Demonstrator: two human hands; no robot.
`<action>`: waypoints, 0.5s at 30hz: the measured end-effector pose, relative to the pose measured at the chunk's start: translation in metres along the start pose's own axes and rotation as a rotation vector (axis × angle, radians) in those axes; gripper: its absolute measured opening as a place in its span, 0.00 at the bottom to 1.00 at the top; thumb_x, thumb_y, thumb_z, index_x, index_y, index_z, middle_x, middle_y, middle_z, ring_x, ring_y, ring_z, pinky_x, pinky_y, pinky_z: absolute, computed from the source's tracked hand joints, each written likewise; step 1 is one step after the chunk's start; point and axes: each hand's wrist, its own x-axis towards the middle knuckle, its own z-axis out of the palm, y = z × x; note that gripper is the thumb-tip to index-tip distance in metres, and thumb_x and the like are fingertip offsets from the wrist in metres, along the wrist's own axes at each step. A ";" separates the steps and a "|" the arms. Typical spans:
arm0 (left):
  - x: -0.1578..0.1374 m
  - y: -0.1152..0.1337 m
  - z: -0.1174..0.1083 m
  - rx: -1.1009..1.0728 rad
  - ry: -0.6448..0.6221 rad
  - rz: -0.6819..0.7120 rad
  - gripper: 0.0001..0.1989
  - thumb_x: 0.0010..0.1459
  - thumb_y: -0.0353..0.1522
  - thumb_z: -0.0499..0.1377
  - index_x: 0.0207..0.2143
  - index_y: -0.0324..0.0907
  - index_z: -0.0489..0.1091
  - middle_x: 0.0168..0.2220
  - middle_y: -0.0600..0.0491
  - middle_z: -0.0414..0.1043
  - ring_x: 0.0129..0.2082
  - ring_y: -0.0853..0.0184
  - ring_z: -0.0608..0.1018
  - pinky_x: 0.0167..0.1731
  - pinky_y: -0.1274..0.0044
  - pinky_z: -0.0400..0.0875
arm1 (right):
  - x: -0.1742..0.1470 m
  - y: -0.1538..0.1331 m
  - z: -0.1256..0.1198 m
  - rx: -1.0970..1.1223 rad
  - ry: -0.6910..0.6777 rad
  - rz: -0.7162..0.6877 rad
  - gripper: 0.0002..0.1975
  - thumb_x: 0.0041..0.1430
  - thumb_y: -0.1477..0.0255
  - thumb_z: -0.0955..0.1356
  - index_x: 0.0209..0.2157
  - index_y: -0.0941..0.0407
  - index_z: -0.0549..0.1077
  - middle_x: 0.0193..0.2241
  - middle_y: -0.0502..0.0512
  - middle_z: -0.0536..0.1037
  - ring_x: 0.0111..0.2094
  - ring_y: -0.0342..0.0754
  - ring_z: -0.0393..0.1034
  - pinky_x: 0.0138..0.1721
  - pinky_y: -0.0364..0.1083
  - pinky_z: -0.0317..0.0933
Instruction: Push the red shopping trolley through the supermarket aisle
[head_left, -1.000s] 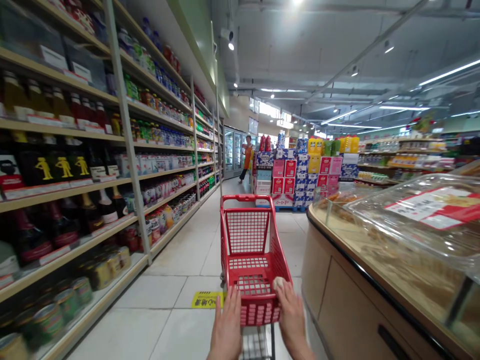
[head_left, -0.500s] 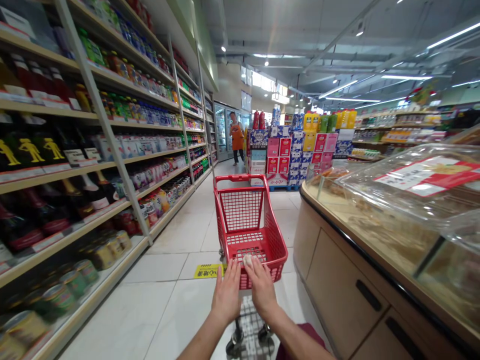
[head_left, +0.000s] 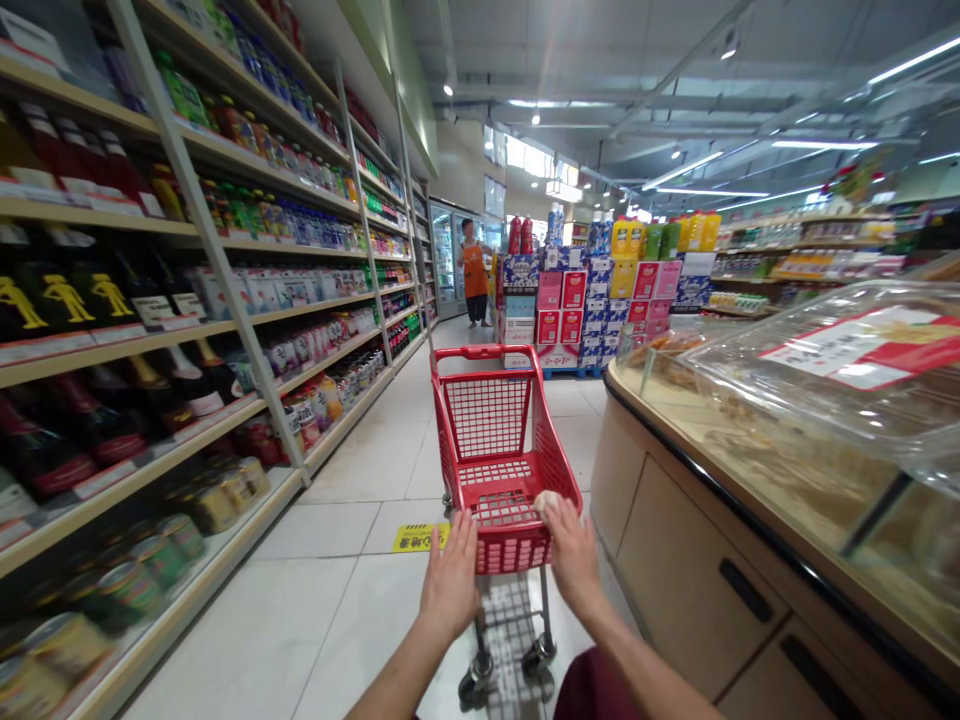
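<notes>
Keeps bare left hand [head_left: 451, 572], flat, straight-fingered and holding nothing, at the near-left corner of the red plastic-mesh shopping cart [head_left: 499, 487] just ahead; has moved bare right hand [head_left: 574, 552] out to its near-right corner, with grip curled around small whitish wad [head_left: 547, 502], perhaps tissue.

The cart [head_left: 517, 538] is gridded red; the sticker [head_left: 414, 538] yellow; the apron [head_left: 474, 270] orange.

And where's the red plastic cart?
The red plastic cart is in the head view's lower middle, left of the curved tan counter, near end between left hand and right hand.
</notes>
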 end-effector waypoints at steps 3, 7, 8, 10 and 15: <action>0.001 -0.002 -0.002 0.013 -0.036 0.010 0.36 0.45 0.27 0.44 0.59 0.34 0.37 0.62 0.48 0.30 0.61 0.64 0.37 0.57 0.60 0.35 | -0.002 -0.008 0.006 0.006 0.028 0.009 0.26 0.51 0.85 0.55 0.50 0.54 0.65 0.53 0.57 0.63 0.55 0.50 0.53 0.53 0.55 0.45; 0.001 -0.005 -0.001 0.030 -0.040 0.022 0.36 0.45 0.26 0.44 0.59 0.35 0.40 0.62 0.48 0.32 0.61 0.64 0.38 0.57 0.60 0.35 | -0.008 -0.026 0.015 0.087 0.007 -0.231 0.27 0.51 0.85 0.56 0.50 0.50 0.64 0.54 0.52 0.62 0.55 0.47 0.53 0.54 0.52 0.46; 0.002 -0.007 -0.001 0.031 -0.029 0.033 0.35 0.45 0.26 0.44 0.59 0.35 0.40 0.62 0.49 0.33 0.61 0.64 0.38 0.57 0.59 0.35 | -0.007 -0.021 0.013 0.078 0.005 -0.231 0.27 0.51 0.85 0.56 0.50 0.50 0.64 0.53 0.53 0.63 0.55 0.47 0.53 0.54 0.53 0.46; 0.005 -0.011 -0.004 0.021 -0.007 0.065 0.35 0.45 0.26 0.45 0.58 0.36 0.42 0.62 0.49 0.35 0.61 0.64 0.40 0.57 0.59 0.35 | -0.005 0.001 0.006 0.030 0.014 -0.142 0.26 0.52 0.85 0.56 0.49 0.51 0.66 0.52 0.55 0.64 0.55 0.49 0.55 0.53 0.55 0.47; 0.019 -0.019 -0.019 -0.012 -0.009 0.081 0.29 0.48 0.25 0.43 0.56 0.37 0.50 0.61 0.48 0.44 0.61 0.66 0.44 0.57 0.61 0.37 | -0.002 0.051 0.002 0.006 0.077 0.003 0.25 0.53 0.83 0.54 0.51 0.54 0.64 0.53 0.56 0.63 0.56 0.50 0.52 0.52 0.53 0.53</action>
